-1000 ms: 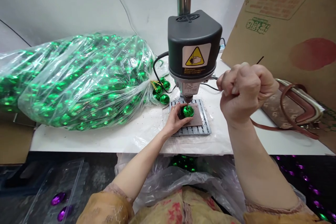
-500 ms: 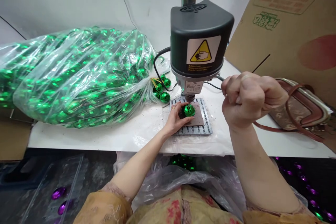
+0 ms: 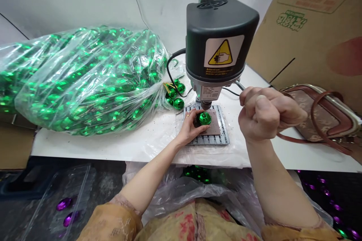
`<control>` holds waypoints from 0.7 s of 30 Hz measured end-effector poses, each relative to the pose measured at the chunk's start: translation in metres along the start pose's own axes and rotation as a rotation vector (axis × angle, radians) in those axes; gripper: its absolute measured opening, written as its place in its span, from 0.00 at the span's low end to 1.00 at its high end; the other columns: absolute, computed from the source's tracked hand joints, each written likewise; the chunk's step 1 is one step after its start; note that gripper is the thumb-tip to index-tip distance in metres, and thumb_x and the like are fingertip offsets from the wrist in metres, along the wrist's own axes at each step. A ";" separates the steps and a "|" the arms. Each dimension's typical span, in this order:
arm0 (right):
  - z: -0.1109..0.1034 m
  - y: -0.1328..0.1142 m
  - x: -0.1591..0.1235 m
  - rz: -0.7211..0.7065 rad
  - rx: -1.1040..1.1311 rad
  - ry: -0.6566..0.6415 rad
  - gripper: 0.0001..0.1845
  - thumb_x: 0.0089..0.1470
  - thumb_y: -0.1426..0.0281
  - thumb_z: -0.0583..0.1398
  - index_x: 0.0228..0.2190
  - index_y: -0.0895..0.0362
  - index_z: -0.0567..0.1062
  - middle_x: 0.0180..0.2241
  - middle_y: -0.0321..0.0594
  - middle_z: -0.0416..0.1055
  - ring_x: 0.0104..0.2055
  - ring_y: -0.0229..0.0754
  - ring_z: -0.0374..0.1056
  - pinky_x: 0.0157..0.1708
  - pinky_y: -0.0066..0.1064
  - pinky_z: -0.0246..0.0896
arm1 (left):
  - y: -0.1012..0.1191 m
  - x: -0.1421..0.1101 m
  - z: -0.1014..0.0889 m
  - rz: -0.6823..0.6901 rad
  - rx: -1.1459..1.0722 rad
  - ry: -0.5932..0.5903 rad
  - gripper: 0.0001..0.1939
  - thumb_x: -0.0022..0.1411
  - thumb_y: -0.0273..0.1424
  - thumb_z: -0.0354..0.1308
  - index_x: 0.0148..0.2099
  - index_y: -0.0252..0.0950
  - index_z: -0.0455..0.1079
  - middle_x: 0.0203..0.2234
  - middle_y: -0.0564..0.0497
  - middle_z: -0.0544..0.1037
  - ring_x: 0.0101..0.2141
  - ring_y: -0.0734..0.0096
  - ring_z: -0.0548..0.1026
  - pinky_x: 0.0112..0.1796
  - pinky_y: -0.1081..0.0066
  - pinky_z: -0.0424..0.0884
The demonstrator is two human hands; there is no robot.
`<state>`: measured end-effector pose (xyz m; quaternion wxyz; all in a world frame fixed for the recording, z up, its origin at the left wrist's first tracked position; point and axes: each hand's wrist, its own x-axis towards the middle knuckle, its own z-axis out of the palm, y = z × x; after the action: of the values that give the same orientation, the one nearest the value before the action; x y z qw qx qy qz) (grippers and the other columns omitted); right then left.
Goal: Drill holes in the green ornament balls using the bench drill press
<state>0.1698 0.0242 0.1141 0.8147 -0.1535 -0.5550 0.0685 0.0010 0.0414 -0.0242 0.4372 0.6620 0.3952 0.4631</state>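
Observation:
My left hand (image 3: 187,128) lies on the plate, thumb and fingers curled round a shiny green ball (image 3: 204,119). Right above that ball is the chuck and bit of a bench drill press (image 3: 222,22), the bit meeting the ball's top. How deep the bit sits cannot be made out. A brown board (image 3: 215,128) lies under the ball, on the drill's slotted metal base (image 3: 225,135). To the right of the drill, my right hand (image 3: 268,115) is closed in a fist round its feed lever (image 3: 240,85); the lever's grip is hidden inside the fingers.
A big clear bag of green balls (image 3: 93,79) fills the table's left side, with several loose green balls (image 3: 178,103) by its neck. At right stand a handbag (image 3: 333,109) and a cardboard box (image 3: 313,49). Purple balls (image 3: 64,203) lie below the table.
My right hand is slightly lower. The drill head appears a little farther right and tilted as the view shifts. My left hand still holds the green ball under the bit.

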 end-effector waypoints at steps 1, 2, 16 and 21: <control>-0.001 0.001 0.000 -0.042 -0.004 -0.012 0.25 0.53 0.72 0.59 0.15 0.58 0.49 0.13 0.28 0.45 0.14 0.27 0.43 0.18 0.30 0.48 | -0.002 0.000 0.000 0.007 0.012 -0.010 0.30 0.50 0.39 0.76 0.54 0.42 0.73 0.51 0.45 0.74 0.55 0.51 0.70 0.60 0.55 0.63; -0.002 0.003 -0.001 -0.081 -0.005 -0.025 0.24 0.53 0.73 0.59 0.16 0.58 0.50 0.14 0.27 0.45 0.14 0.27 0.44 0.18 0.29 0.49 | -0.003 0.000 0.000 0.014 0.027 -0.020 0.31 0.50 0.40 0.75 0.55 0.42 0.72 0.51 0.46 0.74 0.55 0.51 0.71 0.59 0.54 0.63; 0.026 -0.018 0.046 0.289 -0.002 0.158 0.23 0.51 0.74 0.61 0.14 0.53 0.56 0.11 0.25 0.46 0.12 0.30 0.48 0.13 0.31 0.45 | -0.004 -0.001 0.004 -0.007 0.074 0.009 0.31 0.53 0.42 0.73 0.56 0.39 0.69 0.50 0.43 0.75 0.54 0.51 0.73 0.57 0.53 0.68; 0.033 -0.019 0.066 0.402 0.032 0.137 0.23 0.53 0.73 0.60 0.14 0.53 0.55 0.11 0.25 0.49 0.12 0.28 0.48 0.12 0.29 0.42 | 0.010 -0.014 0.007 0.000 0.063 0.173 0.31 0.53 0.40 0.74 0.54 0.38 0.66 0.48 0.44 0.77 0.50 0.57 0.77 0.51 0.58 0.73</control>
<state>0.1632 0.0306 0.1900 0.8227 -0.2524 -0.4555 0.2280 0.0052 0.0235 -0.0204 0.3802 0.6332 0.4457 0.5058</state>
